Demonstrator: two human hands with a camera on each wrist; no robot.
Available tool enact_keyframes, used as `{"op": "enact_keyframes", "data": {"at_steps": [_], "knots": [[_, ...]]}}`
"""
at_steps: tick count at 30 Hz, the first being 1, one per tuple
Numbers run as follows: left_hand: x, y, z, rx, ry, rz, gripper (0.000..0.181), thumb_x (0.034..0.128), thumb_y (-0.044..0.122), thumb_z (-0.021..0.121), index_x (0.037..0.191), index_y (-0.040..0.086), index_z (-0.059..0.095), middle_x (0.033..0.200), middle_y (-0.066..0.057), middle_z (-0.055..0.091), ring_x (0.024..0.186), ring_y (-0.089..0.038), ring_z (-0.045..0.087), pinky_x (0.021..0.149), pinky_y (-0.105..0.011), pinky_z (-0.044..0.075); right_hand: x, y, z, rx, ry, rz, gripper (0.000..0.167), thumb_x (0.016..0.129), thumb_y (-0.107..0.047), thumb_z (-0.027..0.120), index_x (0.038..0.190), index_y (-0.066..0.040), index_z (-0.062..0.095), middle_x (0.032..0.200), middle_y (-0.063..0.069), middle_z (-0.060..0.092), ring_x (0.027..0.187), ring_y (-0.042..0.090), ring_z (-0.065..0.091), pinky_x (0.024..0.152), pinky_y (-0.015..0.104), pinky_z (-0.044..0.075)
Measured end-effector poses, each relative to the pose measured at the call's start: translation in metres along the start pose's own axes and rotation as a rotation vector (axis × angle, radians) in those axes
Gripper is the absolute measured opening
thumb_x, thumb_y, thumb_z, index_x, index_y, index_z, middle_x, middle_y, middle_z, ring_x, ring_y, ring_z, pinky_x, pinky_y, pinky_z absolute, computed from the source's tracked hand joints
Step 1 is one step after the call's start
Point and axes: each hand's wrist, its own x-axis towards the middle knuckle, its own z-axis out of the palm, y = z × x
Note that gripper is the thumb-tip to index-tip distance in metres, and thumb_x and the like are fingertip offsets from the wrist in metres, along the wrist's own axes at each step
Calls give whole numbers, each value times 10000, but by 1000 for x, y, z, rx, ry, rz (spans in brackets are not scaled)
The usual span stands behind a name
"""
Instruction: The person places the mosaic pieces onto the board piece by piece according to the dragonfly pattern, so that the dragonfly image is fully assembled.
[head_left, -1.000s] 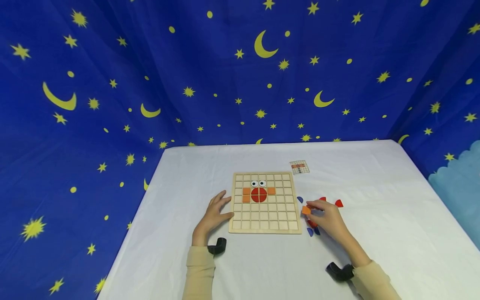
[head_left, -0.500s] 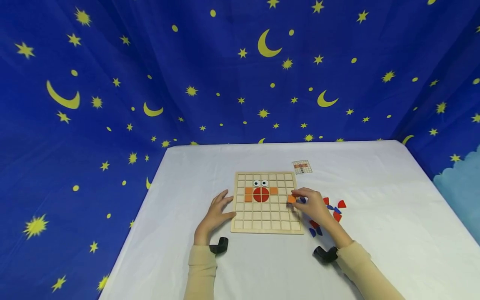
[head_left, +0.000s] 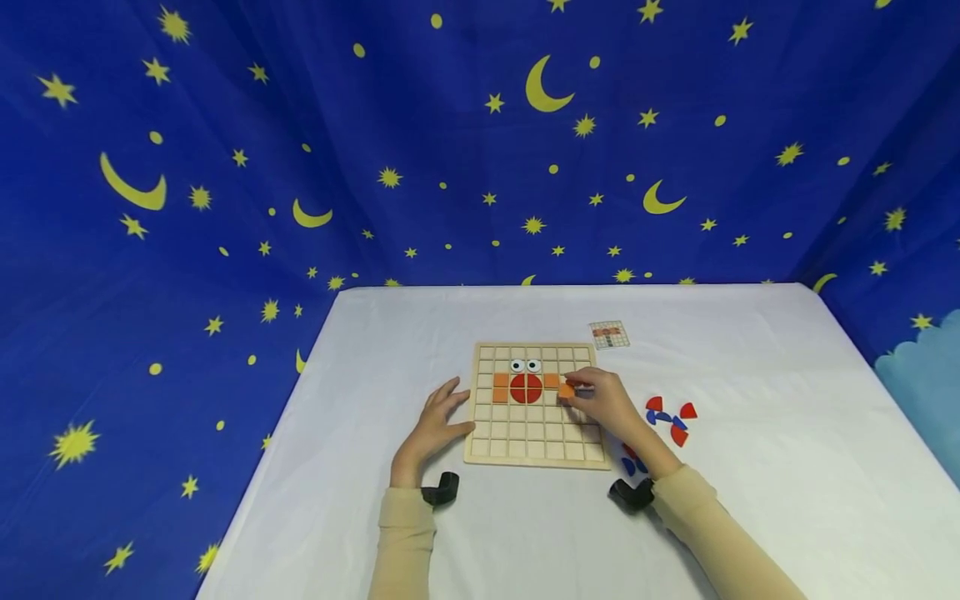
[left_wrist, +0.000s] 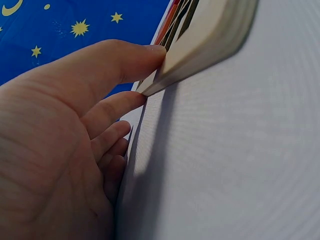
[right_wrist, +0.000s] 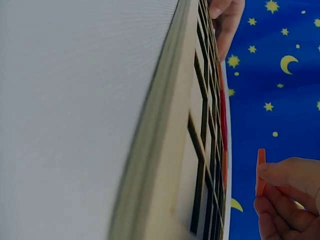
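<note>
Pinching a flat orange square tile [head_left: 566,392] between thumb and fingertips, the right hand [head_left: 603,404] hangs over the far right part of a pale wooden grid board [head_left: 520,430]; the right wrist view shows the tile apart from its surface. The left hand [head_left: 437,423] has its fingers spread, thumb and fingertips touching the board's left edge.

Just left of the right hand's fingertips lies a set orange square [head_left: 552,381], with a red disc of four quarter pieces [head_left: 520,395] beyond it. As I judge it, a low pass of the knuckles or of the held tile could knock that square out of its cell. Released at a tilt, the tile might land across a ridge instead of dropping flat, since the fingers hide part of the cells below.

Should the left hand press unevenly or let go, the board could slide on the white-covered desk [head_left: 480,533]. Loose red quarter-circle pieces [head_left: 688,411] and blue curved pieces [head_left: 663,417] lie right of the right hand and near its wrist, where a dragging sleeve [head_left: 708,517] could scatter them.
</note>
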Motion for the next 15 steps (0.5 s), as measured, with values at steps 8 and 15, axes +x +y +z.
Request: {"op": "enact_keyframes", "data": {"at_steps": [8,15], "knots": [[0,1,0,11,-4,1,600,787,208,727,1336,57,534,1562,-120,280,1459,-361,176,1162,-593,173,9,1,10,14,-36,1,354,764,31,726,1104,94,651,1033,210,684,926,329,678,801,399,571],[0,1,0,6,-8,3,593,789,198,722,1334,58,535,1562,-116,279,1460,-359,173,1156,-606,173,12,-2,14,32,-75,21,363,775,36,712,1127,96,643,1038,210,680,948,329,679,820,396,568]]}}
